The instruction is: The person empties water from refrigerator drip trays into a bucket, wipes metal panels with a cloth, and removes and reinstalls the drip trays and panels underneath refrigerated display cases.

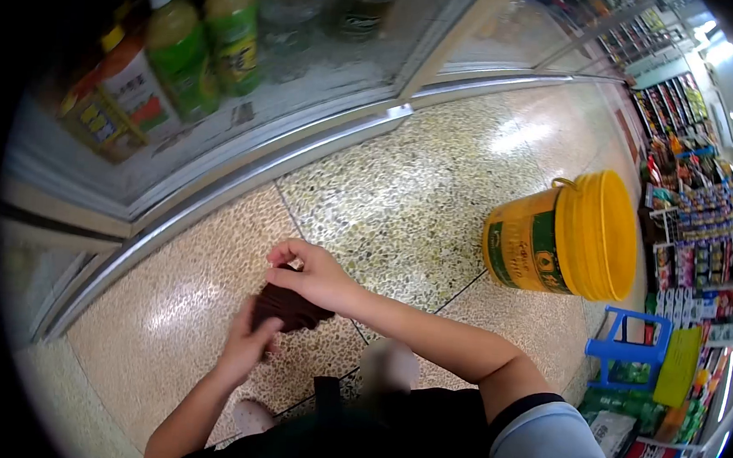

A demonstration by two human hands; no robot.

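A bunched dark brown cloth (286, 308) is between my two hands, above the speckled floor. My left hand (249, 339) grips its lower left side, the fingers curled and slightly blurred. From the upper right my right hand (313, 278) pinches the cloth's top edge, thumb and fingers bent together. Parts of the cloth are hidden behind the fingers.
Along the upper left runs a glass-fronted cabinet with a metal sill (304, 145) and bottles (180, 45) inside. To the right a yellow bucket (521, 247) appears tilted. Beyond it are a blue stool (632, 349) and stocked shelves (702, 224). My shoes show below.
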